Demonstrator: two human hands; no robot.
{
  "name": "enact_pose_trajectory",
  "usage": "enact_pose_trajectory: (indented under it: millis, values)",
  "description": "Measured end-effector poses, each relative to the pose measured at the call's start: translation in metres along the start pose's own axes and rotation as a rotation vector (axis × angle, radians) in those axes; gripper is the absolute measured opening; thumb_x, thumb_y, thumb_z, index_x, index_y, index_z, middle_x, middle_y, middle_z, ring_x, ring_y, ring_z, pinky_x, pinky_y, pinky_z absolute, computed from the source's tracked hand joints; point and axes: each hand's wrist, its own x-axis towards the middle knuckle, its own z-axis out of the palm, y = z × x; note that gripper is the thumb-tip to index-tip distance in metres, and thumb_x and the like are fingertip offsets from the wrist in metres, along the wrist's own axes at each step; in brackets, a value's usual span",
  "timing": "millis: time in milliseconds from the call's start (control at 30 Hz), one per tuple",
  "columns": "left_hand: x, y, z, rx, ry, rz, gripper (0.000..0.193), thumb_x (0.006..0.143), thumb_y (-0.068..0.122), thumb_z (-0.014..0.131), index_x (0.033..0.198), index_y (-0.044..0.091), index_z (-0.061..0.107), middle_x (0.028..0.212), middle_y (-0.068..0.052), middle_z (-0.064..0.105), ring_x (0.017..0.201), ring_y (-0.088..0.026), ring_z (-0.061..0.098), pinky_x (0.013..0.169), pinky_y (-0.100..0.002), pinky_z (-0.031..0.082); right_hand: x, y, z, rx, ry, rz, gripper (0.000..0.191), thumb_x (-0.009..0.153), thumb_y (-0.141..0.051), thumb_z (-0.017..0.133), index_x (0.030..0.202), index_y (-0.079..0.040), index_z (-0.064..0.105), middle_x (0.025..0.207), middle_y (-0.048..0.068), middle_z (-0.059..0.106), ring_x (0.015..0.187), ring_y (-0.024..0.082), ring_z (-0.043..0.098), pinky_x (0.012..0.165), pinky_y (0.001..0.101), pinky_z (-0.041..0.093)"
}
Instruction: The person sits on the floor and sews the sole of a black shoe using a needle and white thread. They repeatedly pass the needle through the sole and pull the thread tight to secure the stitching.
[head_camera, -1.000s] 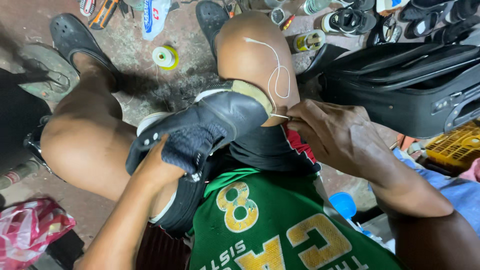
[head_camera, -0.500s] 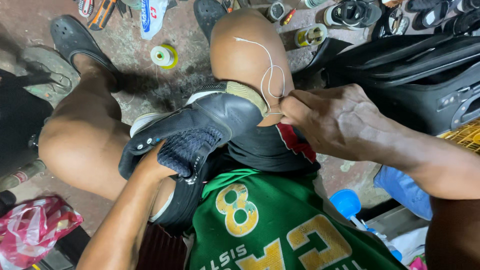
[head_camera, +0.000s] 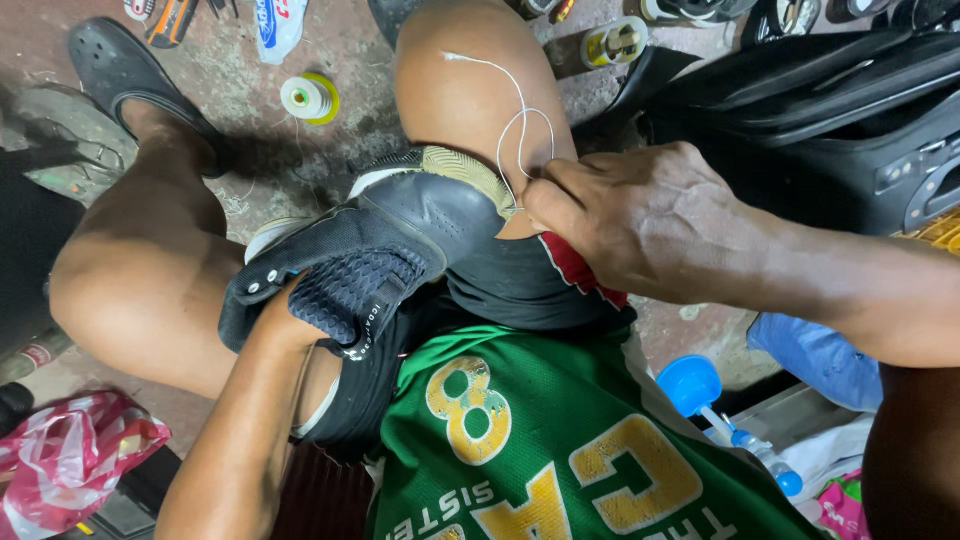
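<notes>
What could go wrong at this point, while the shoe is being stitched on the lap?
The white thread lies in a loose loop over the bare knee and could snag or tangle. The right hand works pressed against the thigh, so a slip might prick skin. The black shoe, the left hand inside it, could twist.

My left hand (head_camera: 300, 310) sits hidden inside the black shoe (head_camera: 380, 250); beside the shoe's heel, my right hand (head_camera: 640, 225) hides whatever its fingertips pinch.
</notes>
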Motion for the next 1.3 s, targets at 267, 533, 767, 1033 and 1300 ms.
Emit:
enact_pose_trajectory:
  millis: [267, 533, 767, 1033, 1300]
  values:
    - [0.003, -0.001, 0.0, -0.003, 0.007, 0.001, 0.023, 0.095, 0.018, 0.068, 0.111, 0.002, 0.073, 0.1, -0.021, 0.073, 0.093, -0.038, 0.07, 0.08, -0.047, 0.054, -0.002, 0.004, 0.007, -0.039, -0.011, -0.024, 0.025, 0.079, -0.013, 0.066, 0.101, -0.006, 0.059, 0.09, 0.008, 0.065, 0.08, 0.026, 0.071, 0.058, 0.041, 0.055]
    - [0.001, 0.0, -0.002, -0.002, 0.016, 0.002, 0.025, 0.096, 0.02, 0.068, 0.112, 0.002, 0.074, 0.1, -0.022, 0.073, 0.093, -0.038, 0.069, 0.08, -0.047, 0.054, -0.007, -0.008, 0.008, -0.047, 0.229, -0.044, 0.02, 0.082, -0.009, 0.066, 0.098, -0.001, 0.059, 0.101, 0.013, 0.067, 0.084, 0.028, 0.069, 0.066, 0.0387, 0.056]
    - [0.006, 0.004, 0.002, -0.002, 0.016, 0.03, 0.026, 0.097, 0.022, 0.069, 0.114, 0.002, 0.074, 0.1, -0.022, 0.073, 0.092, -0.038, 0.069, 0.079, -0.047, 0.054, -0.005, -0.03, 0.017, -0.244, 0.188, 0.1, 0.016, 0.088, -0.014, 0.062, 0.102, -0.006, 0.065, 0.09, 0.007, 0.062, 0.08, 0.022, 0.062, 0.07, 0.0357, 0.05]
    - [0.002, 0.002, 0.002, 0.008, 0.022, 0.026, 0.028, 0.098, 0.023, 0.07, 0.115, 0.002, 0.074, 0.1, -0.022, 0.072, 0.092, -0.038, 0.069, 0.079, -0.047, 0.054, -0.009, -0.005, 0.018, -0.338, 0.235, -0.106, 0.011, 0.086, -0.017, 0.065, 0.094, -0.01, 0.067, 0.087, 0.001, 0.062, 0.078, 0.018, 0.062, 0.068, 0.0325, 0.052]
    - [0.001, 0.0, -0.001, 0.017, 0.036, 0.017, 0.03, 0.098, 0.025, 0.071, 0.117, 0.002, 0.075, 0.099, -0.023, 0.072, 0.091, -0.038, 0.069, 0.078, -0.047, 0.054, -0.011, 0.008, 0.009, -0.484, 0.366, -0.099, 0.045, 0.097, -0.055, 0.07, 0.075, -0.016, 0.064, 0.066, -0.002, 0.053, 0.062, 0.014, 0.059, 0.056, 0.03, 0.049]
